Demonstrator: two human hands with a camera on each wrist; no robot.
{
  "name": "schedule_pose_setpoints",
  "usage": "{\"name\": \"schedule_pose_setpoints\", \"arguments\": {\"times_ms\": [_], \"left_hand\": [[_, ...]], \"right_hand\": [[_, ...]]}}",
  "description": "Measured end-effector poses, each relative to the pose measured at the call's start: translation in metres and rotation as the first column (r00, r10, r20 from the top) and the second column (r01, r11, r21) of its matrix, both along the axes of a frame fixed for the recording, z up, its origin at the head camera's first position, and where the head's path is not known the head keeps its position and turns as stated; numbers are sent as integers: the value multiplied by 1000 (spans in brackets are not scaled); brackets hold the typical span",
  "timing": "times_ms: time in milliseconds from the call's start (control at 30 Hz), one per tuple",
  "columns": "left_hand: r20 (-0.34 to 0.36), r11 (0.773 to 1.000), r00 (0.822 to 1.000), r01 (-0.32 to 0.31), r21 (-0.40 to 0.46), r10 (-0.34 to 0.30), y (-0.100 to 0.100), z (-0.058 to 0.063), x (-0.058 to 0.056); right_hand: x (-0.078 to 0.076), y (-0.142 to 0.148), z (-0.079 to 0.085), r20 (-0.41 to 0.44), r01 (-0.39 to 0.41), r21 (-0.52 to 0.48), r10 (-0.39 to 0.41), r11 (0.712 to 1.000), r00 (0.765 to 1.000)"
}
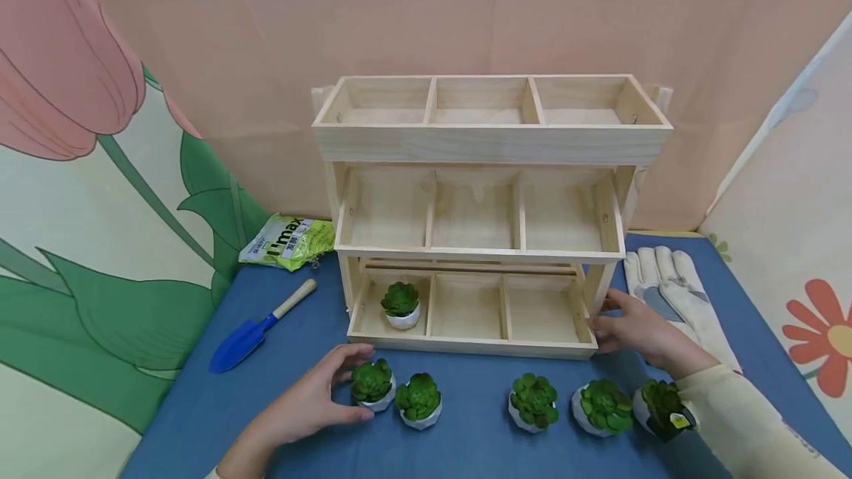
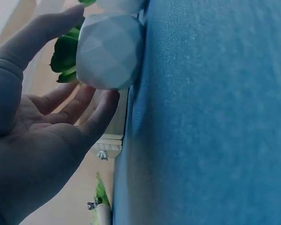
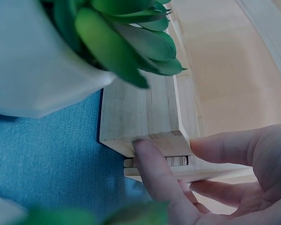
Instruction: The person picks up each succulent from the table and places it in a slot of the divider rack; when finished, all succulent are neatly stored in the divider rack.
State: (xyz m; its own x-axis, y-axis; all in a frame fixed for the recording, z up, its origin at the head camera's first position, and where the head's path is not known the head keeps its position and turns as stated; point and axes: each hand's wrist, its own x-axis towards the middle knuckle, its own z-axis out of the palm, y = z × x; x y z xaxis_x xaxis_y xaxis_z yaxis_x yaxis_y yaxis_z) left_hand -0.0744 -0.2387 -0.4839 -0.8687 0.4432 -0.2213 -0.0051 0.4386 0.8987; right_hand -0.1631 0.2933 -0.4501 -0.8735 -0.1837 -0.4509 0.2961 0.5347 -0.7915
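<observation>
My left hand (image 1: 319,398) curves loosely around a potted succulent (image 1: 373,383) standing on the table before the wooden shelf. In the left wrist view, fingertips lie against its white faceted pot (image 2: 111,51), with the thumb (image 2: 42,33) by the leaves. My right hand (image 1: 635,333) holds the right end of the shelf's bottom tier (image 1: 472,347); one finger (image 3: 152,164) rests against its end board. Another succulent (image 1: 402,304) sits in the bottom tier's left compartment. More stand on the table: one (image 1: 418,399) beside the left hand and others (image 1: 532,401), (image 1: 602,407), (image 1: 662,406) toward the right.
The three-tier wooden shelf (image 1: 492,145) stands at the back, each tier split into three compartments. To its left lie a green-and-white bag (image 1: 286,241) and a blue trowel (image 1: 259,327) with a wooden handle. White gloves (image 1: 679,294) lie right of it. Blue cloth (image 1: 472,449) covers the table.
</observation>
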Motion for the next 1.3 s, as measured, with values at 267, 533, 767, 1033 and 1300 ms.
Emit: {"name": "schedule_pose_setpoints", "arguments": {"times_ms": [267, 533, 767, 1033, 1300], "left_hand": [[4, 999, 999, 38, -36, -38, -2, -5, -7], [70, 997, 994, 78, 3, -78, -5, -2, -14], [108, 994, 989, 94, 59, -100, -8, -5, -12], [92, 992, 990, 102, 79, -109, -6, -3, -13], [74, 994, 992, 101, 46, -104, -7, -3, -12]], "right_hand": [[1, 2, -1, -7, -1, -11, 0, 1000, 1000], [2, 0, -2, -4, 12, -25, -12, 1000, 1000], [-1, -2, -2, -3, 6, -14, -6, 1000, 1000], [0, 1, -2, -9, 7, -16, -7, 1000, 1000], [0, 2, -3, -12, 10, -18, -10, 1000, 1000]]}}
